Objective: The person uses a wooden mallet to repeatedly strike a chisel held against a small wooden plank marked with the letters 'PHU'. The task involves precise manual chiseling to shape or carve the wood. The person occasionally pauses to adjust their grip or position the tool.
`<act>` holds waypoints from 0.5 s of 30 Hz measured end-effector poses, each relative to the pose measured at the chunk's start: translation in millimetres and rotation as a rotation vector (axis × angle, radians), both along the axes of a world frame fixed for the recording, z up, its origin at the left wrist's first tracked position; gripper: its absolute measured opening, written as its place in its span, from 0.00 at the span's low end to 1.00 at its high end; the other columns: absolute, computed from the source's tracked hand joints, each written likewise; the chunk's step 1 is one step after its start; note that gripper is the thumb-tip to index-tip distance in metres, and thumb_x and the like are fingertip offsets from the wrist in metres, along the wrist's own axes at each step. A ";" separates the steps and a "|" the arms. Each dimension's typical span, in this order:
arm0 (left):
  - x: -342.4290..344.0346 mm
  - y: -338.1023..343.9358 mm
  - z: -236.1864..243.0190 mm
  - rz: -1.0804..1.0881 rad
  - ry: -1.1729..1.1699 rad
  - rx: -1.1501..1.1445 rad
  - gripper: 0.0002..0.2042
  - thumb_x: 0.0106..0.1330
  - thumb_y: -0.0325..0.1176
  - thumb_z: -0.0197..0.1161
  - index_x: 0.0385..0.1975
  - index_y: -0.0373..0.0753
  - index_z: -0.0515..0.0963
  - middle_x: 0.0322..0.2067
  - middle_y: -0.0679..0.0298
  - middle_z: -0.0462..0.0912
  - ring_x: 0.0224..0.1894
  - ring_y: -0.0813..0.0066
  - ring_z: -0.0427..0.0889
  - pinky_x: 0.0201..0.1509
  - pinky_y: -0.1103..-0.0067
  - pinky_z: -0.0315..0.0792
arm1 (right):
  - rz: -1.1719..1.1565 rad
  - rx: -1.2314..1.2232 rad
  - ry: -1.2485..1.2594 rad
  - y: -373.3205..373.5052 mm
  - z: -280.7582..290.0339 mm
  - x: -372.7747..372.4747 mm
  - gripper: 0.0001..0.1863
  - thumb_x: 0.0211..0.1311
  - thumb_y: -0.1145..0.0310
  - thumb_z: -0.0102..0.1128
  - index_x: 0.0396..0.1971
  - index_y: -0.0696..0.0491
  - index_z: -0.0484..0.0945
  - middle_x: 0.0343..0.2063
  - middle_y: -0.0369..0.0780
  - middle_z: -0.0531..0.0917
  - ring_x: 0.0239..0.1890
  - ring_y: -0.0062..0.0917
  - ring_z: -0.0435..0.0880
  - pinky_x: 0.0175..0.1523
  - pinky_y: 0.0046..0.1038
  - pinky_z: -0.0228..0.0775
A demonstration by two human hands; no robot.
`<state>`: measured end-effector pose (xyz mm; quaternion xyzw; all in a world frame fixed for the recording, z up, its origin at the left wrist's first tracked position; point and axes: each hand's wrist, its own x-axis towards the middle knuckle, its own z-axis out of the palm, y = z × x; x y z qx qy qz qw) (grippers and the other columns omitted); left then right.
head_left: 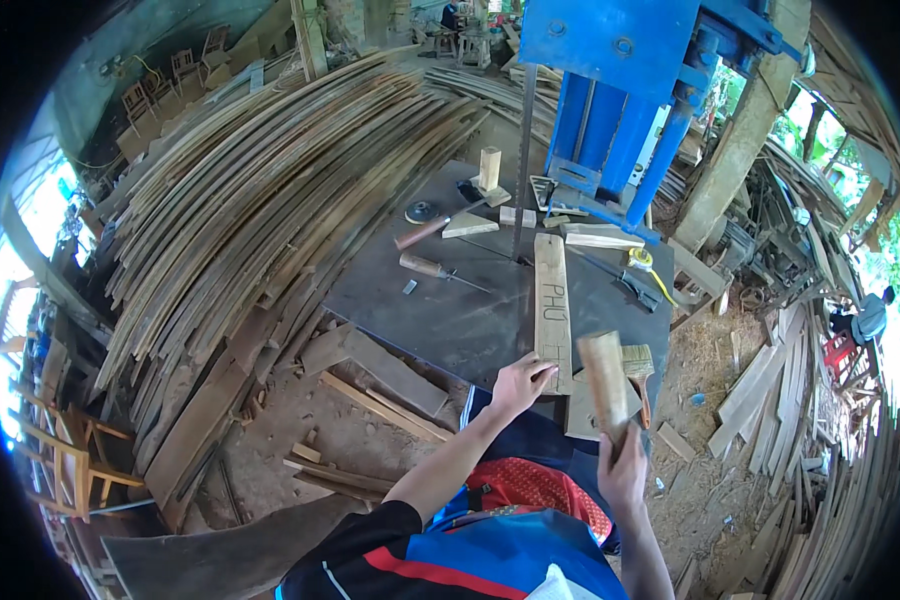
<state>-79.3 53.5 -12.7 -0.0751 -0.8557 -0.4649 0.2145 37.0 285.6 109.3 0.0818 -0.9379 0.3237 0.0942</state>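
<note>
While the right hand (625,465) grasps the narrow end of a wooden club (606,385), the left hand (523,385) rests by the near end of a long plank (553,315), its thumb and fingertips drawn together at the left edge. Whether those fingers pinch the plank or some small thing, I cannot tell. The plank lies lengthwise on a dark table (400,325), bearing dark marks, its far end pointing toward a blue machine (610,40).

Out of the yellow case of a tape measure (641,258), right of the plank, a strip of tape curves toward the table's right edge. The left forearm (445,448) slants up and to the right; the right forearm (645,550) rises almost straight, with the club standing up from the fist and leaning slightly left.

An upright metal blade (526,150) comes down just left of the plank's far end. Farther left lies a wooden-handled tool (422,265), with dark tabletop between it and the near edge. Beyond the table's left edge, stacked boards (270,200) crowd close.
</note>
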 end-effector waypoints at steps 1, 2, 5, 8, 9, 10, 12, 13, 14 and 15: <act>2.2 0.4 2.1 -0.006 -0.020 0.014 0.08 0.73 0.37 0.68 0.44 0.45 0.89 0.36 0.59 0.84 0.36 0.52 0.87 0.38 0.64 0.80 | 0.014 0.039 0.004 2.1 -7.2 0.4 0.19 0.74 0.63 0.63 0.53 0.62 0.72 0.35 0.60 0.83 0.39 0.62 0.84 0.42 0.54 0.74; 4.7 1.5 4.1 -0.012 -0.040 0.027 0.07 0.73 0.37 0.68 0.44 0.45 0.89 0.37 0.59 0.84 0.37 0.52 0.87 0.39 0.63 0.81 | 0.078 0.104 -0.015 6.3 -10.9 -2.4 0.19 0.73 0.65 0.63 0.53 0.62 0.72 0.34 0.60 0.83 0.39 0.61 0.84 0.41 0.52 0.75; 2.2 0.4 0.2 -0.018 -0.004 0.046 0.07 0.73 0.38 0.68 0.44 0.45 0.89 0.37 0.59 0.85 0.36 0.52 0.87 0.39 0.63 0.81 | 0.066 0.139 -0.026 10.4 3.2 -6.4 0.16 0.72 0.65 0.65 0.47 0.60 0.72 0.29 0.55 0.83 0.32 0.57 0.84 0.36 0.50 0.75; 1.1 1.7 3.7 -0.011 -0.057 0.049 0.07 0.73 0.38 0.68 0.44 0.46 0.89 0.38 0.61 0.85 0.38 0.54 0.88 0.41 0.64 0.82 | 0.005 0.000 0.186 6.6 2.0 -7.5 0.18 0.72 0.64 0.65 0.50 0.61 0.72 0.29 0.55 0.82 0.32 0.56 0.84 0.36 0.49 0.75; 1.6 0.9 3.8 -0.013 -0.073 0.043 0.07 0.73 0.38 0.67 0.44 0.46 0.89 0.38 0.61 0.85 0.39 0.54 0.88 0.41 0.64 0.82 | -0.015 -0.053 0.240 3.9 -1.3 -9.6 0.19 0.72 0.64 0.65 0.51 0.62 0.72 0.29 0.55 0.82 0.32 0.56 0.84 0.36 0.49 0.75; 3.5 0.5 3.5 -0.018 -0.075 0.037 0.08 0.73 0.39 0.68 0.44 0.46 0.89 0.38 0.61 0.85 0.39 0.55 0.88 0.42 0.64 0.82 | 0.000 -0.037 0.275 4.0 -10.5 -12.6 0.20 0.72 0.63 0.65 0.53 0.63 0.73 0.31 0.56 0.82 0.32 0.56 0.84 0.35 0.49 0.74; 3.9 -0.8 3.2 -0.018 -0.070 0.034 0.08 0.72 0.39 0.68 0.44 0.46 0.89 0.39 0.61 0.85 0.41 0.55 0.89 0.43 0.65 0.83 | 0.025 0.058 0.076 11.8 -27.0 -9.8 0.19 0.72 0.63 0.65 0.50 0.63 0.74 0.30 0.56 0.82 0.30 0.56 0.83 0.34 0.48 0.73; 3.0 0.4 1.1 -0.024 -0.044 0.039 0.08 0.72 0.40 0.68 0.44 0.46 0.88 0.39 0.61 0.85 0.41 0.55 0.89 0.43 0.65 0.83 | 0.042 0.116 -0.019 17.5 -29.4 -7.8 0.18 0.72 0.62 0.66 0.48 0.63 0.75 0.29 0.56 0.82 0.30 0.56 0.83 0.33 0.48 0.73; 4.2 0.1 -1.6 -0.031 -0.018 0.045 0.09 0.72 0.40 0.69 0.45 0.46 0.88 0.39 0.61 0.85 0.41 0.55 0.89 0.43 0.65 0.83 | 0.001 0.023 -0.131 19.7 -30.5 -3.4 0.16 0.73 0.61 0.66 0.40 0.60 0.77 0.21 0.51 0.79 0.25 0.49 0.80 0.32 0.43 0.69; 1.8 3.2 -2.4 -0.045 0.011 0.054 0.09 0.71 0.40 0.69 0.45 0.46 0.88 0.39 0.61 0.85 0.42 0.56 0.89 0.43 0.65 0.83 | -0.039 -0.080 -0.007 23.0 -45.1 4.6 0.16 0.73 0.60 0.65 0.41 0.61 0.79 0.19 0.48 0.77 0.21 0.38 0.79 0.30 0.39 0.66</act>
